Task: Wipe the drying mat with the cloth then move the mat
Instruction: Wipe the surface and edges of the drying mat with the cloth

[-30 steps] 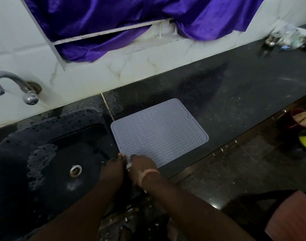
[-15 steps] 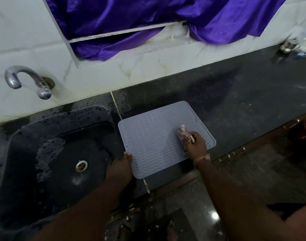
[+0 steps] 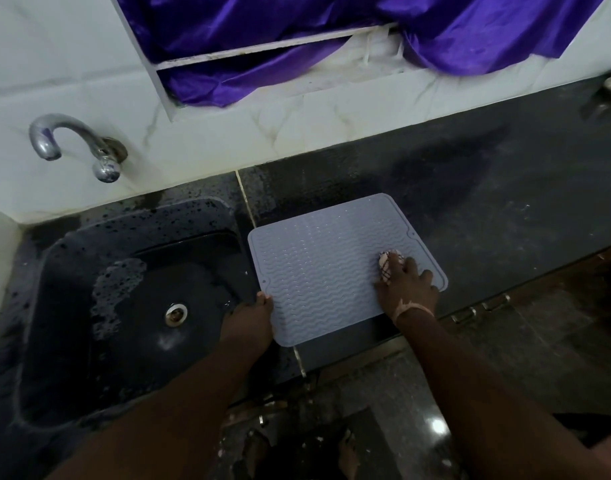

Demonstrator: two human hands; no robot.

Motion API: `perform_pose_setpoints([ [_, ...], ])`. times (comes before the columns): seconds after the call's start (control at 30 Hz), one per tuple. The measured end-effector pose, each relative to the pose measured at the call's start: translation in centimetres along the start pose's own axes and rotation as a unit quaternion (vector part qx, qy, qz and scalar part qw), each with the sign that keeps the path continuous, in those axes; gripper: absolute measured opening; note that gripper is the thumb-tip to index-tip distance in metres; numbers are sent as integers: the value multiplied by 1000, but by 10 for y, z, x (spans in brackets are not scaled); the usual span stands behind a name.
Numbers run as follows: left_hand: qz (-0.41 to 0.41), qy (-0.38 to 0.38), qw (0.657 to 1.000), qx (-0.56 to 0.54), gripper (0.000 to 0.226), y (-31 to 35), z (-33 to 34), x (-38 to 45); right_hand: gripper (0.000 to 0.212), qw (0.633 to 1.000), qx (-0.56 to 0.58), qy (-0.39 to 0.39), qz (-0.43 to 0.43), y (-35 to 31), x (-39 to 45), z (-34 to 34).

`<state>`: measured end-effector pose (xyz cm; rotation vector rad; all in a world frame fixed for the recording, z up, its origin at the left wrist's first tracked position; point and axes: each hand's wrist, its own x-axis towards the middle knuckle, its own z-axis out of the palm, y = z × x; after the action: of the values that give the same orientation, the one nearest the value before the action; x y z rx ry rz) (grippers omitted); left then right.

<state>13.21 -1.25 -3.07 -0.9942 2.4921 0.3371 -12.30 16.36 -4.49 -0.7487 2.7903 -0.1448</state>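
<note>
So the grey silicone drying mat (image 3: 332, 268) is lying flat on the black worktop (image 3: 487, 202), right next to the sink (image 3: 124, 306). The right hand (image 3: 406, 289) has its fingers curled over a small checked cloth (image 3: 387, 263), pressing it down on the mat's right side. The left hand (image 3: 248, 323) sits at the mat's near-left edge, fingertips touching the rim; can't tell if that grip is actually pinching it. A tap (image 3: 72, 143) sticks out of the marble wall, and there's purple fabric (image 3: 297, 32) hanging above.
</note>
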Motion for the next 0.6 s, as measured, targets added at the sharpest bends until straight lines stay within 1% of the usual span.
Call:
perform_pose_setpoints([
  [0.07,4,0,1000,-22,66,-5,2,3,57,1000,4,6,7,-7,6,-2],
  [0.13,11,1,999,-31,69,-10,5,7,48,999,35,17,22,-13,9,-5],
  [0.23,12,15,999,-40,71,-14,10,10,41,997,68,37,21,-37,-3,0],
  [0.33,14,30,998,-60,69,-17,9,9,42,997,44,40,-55,-89,-44,25],
  [0.47,50,86,987,-126,38,-27,0,7,52,983,18,-11,-181,-162,-112,61],
  [0.53,61,89,985,-131,34,-32,-4,6,54,970,32,-57,-235,-176,-126,66],
  [0.57,64,86,985,-133,34,-33,-7,6,51,965,57,-76,-245,-174,-123,61],
  [0.6,68,83,986,-128,33,-34,-9,6,44,961,98,-79,-245,-168,-115,53],
])
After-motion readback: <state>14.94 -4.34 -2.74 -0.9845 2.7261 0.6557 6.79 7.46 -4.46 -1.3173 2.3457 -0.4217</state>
